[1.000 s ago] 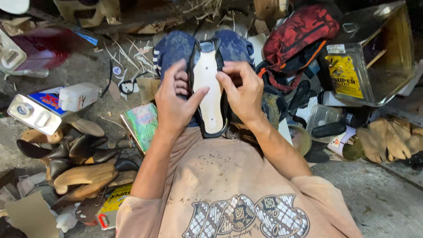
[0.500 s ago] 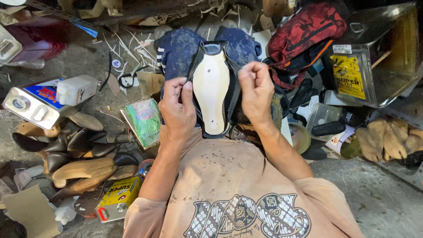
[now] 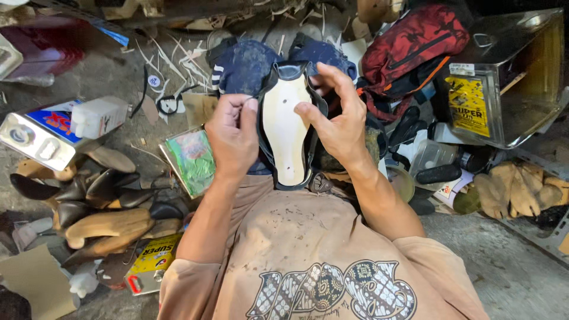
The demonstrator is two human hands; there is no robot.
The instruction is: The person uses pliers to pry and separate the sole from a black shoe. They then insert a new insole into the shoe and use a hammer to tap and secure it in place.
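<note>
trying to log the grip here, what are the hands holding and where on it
Both hands hold a shoe upper with a pale insole. The left hand pinches its left edge; the right hand grips its right edge, fingers spread.

Dusty grey concrete floor (image 3: 515, 290), seemingly daylit, cluttered with an open metal box (image 3: 504, 83).

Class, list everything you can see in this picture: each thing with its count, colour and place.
shoe sole piece: one, cream with black edge, centre, between both hands
wooden shoe lasts: several, brown and black, left
red bag: one, upper right
metal tin: one, silver with yellow label, right
yellow can: one, lower left
white bottle: one, left
work gloves: pair, tan, right
left hand: grips the sole's left edge
right hand: fingers on its right edge
</note>
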